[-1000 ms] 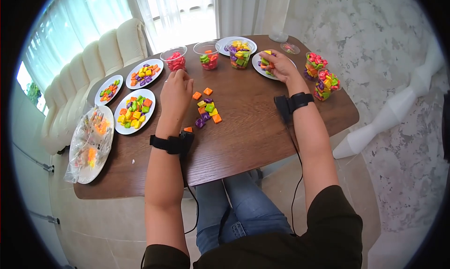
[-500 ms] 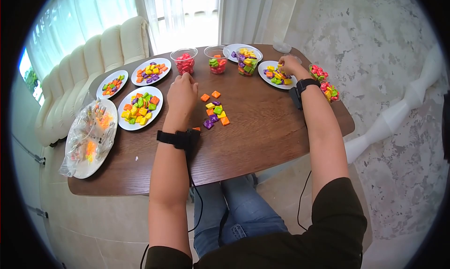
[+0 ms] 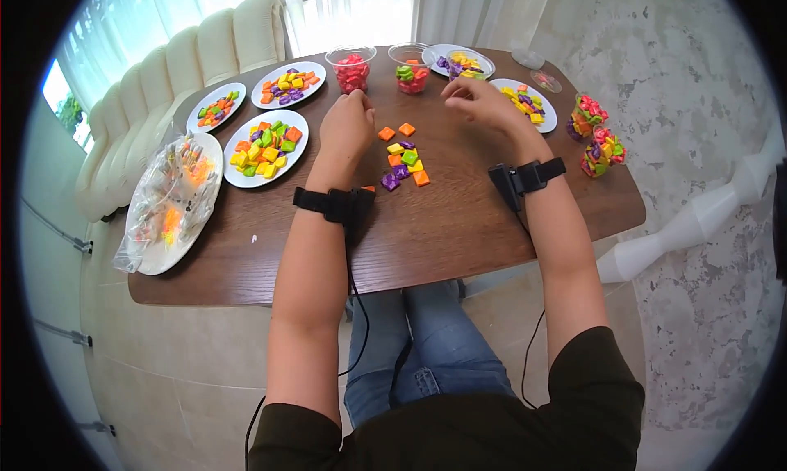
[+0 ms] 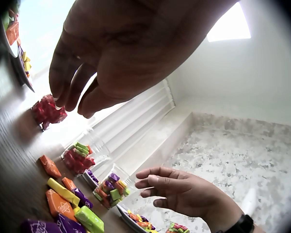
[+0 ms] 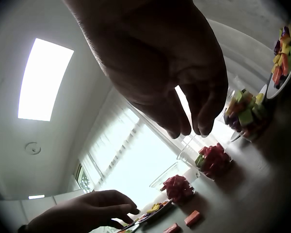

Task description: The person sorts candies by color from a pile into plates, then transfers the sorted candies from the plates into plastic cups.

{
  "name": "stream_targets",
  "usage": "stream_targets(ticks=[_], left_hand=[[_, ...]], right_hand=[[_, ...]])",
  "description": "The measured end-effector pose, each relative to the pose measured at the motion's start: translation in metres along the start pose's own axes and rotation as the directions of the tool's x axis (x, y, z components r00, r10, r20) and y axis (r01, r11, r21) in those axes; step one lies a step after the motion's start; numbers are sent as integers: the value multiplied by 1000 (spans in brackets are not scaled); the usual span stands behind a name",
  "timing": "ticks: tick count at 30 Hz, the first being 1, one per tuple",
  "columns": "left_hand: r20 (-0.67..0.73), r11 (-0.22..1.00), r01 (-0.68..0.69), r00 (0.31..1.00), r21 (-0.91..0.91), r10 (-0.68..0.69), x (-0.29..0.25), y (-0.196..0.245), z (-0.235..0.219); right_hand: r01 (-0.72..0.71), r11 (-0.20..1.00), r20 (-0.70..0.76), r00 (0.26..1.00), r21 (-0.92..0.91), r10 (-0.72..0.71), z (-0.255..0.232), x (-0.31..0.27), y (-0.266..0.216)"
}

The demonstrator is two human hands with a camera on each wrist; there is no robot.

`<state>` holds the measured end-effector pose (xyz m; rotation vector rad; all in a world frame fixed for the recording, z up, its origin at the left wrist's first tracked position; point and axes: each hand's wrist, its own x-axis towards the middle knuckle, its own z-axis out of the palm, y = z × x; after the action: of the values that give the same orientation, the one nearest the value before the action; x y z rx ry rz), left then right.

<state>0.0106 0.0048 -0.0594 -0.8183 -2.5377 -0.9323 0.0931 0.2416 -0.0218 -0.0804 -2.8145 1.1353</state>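
My left hand (image 3: 346, 127) hovers just in front of the clear cup of red wrapped candies (image 3: 352, 76), fingers loosely bent, nothing visible between them. My right hand (image 3: 490, 109) is raised over the table near the cup of mixed candies (image 3: 465, 64), which it partly overlaps in the head view. A gap shows between its thumb and fingers in the right wrist view, with nothing held. Between the two stands a cup of green and red candies (image 3: 411, 79). Loose orange, yellow, purple and green candies (image 3: 409, 157) lie on the wood between my forearms.
Several white plates of candies stand left, one with a mixed pile (image 3: 266, 150). A larger oval plate (image 3: 211, 196) bears a plastic bag (image 3: 168, 192). At right are a candy plate (image 3: 551, 120), two filled cups (image 3: 604, 153) and a clear lid (image 3: 546, 81).
My right hand dipped to the right-hand plate of candies, then came up and left towards the mixed cup. My left hand stays by the red candies while the head view shifts.
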Motion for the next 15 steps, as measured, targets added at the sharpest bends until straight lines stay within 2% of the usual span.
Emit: stream_targets(ticks=[2,3,5,8,11,14,15], left_hand=[[13,1000,0,1000,8,0,1,-2,2],[18,1000,-1,1000,12,1,1,-3,3],[49,1000,-14,999,20,13,1,-5,3],[125,998,-62,990,20,59,1,-11,8],[276,996,-89,958,6,84,-3,0,0],[390,965,-260,886,-28,250,-8,-2,6],[410,961,-274,872,-39,266,-11,-2,8]], right_hand=[[92,994,173,982,-56,-81,30,3,-3],[204,950,190,969,-237,-160,42,4,-5],[334,901,206,936,-276,-284,64,13,2],[362,856,249,926,-368,-284,75,18,-6],[240,849,241,961,-471,-138,74,23,-9],[191,814,241,968,-549,-64,67,20,-11],[147,851,251,968,-504,-19,63,17,-16]])
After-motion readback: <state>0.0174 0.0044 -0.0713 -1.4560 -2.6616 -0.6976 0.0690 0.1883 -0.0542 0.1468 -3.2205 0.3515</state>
